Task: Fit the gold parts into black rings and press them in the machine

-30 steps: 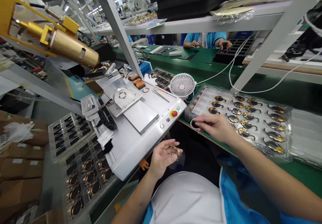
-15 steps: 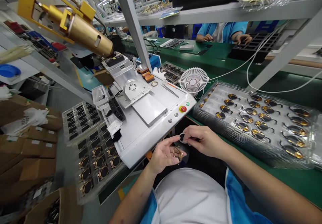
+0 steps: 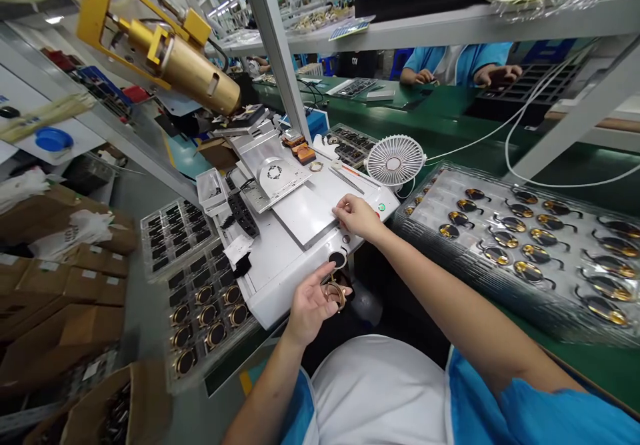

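In my left hand (image 3: pixel 310 301) is a thin gold-coloured ring (image 3: pixel 335 294), held among the curled fingers with the palm up. A round black disc with a pale rim (image 3: pixel 338 259) rests at the tip of that hand's index finger. My right hand (image 3: pixel 357 217) is over the front right of the white machine base (image 3: pixel 265 285), apart from my left. Its fingers are pinched together, and I cannot make out whether something small is between them. Beside them lies the flat metal plate (image 3: pixel 305 218) of the machine, below a tilted silver fixture (image 3: pixel 274 173).
A brass-coloured cylinder head (image 3: pixel 200 75) leans over the machine. Tweezers (image 3: pixel 347 179) lie near a white fan (image 3: pixel 394 160). Stacked clear trays (image 3: pixel 480 258) of round black parts with flex tails stand right; trays (image 3: pixel 200 358) of gold-rimmed discs stand left. Another person's hands (image 3: pixel 497 75) work across the bench.
My right hand has left my left hand and moved forward over the machine's front edge. The black disc stays at my left fingertip, and the left hand has shifted slightly left in view.
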The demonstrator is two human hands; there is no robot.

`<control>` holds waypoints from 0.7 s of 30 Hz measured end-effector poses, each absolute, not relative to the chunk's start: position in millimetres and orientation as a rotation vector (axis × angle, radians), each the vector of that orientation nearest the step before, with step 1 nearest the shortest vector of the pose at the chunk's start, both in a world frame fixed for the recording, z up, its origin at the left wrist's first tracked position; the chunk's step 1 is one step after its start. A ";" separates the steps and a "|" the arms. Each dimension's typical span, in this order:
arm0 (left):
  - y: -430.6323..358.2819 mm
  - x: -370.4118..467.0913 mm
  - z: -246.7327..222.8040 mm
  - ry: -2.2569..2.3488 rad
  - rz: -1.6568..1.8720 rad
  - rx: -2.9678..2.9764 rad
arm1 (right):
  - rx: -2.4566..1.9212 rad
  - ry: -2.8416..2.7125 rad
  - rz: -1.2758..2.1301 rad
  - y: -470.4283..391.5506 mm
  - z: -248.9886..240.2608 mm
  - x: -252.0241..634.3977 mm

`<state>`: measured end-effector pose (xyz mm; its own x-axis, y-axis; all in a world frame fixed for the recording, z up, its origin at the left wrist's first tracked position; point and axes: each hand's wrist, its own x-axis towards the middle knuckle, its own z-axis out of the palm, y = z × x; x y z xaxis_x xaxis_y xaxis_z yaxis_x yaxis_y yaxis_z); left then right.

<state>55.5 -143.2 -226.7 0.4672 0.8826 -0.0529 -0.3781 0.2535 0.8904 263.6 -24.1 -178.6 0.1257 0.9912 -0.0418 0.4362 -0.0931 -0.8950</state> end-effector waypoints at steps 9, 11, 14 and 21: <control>-160.8 50.4 -230.4 0.739 1.051 1.369 | -1.547 -1.293 0.834 -78.0 -196.7 269.2; -162.5 57.4 -232.5 0.794 1.069 1.590 | -1.349 -1.266 1.056 -109.1 -204.4 261.4; -161.9 70.5 -235.0 0.843 1.017 2.015 | -1.144 -1.137 1.256 -142.9 -212.5 248.6; -156.7 85.1 -231.1 0.679 0.866 2.127 | -1.115 -0.927 1.274 -147.8 -209.0 261.5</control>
<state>85.1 -156.7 -231.1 0.6336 0.6826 0.3642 0.1911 -0.5942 0.7813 261.5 -147.8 -209.0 0.0996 0.9929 -0.0656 -0.2424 -0.0397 -0.9694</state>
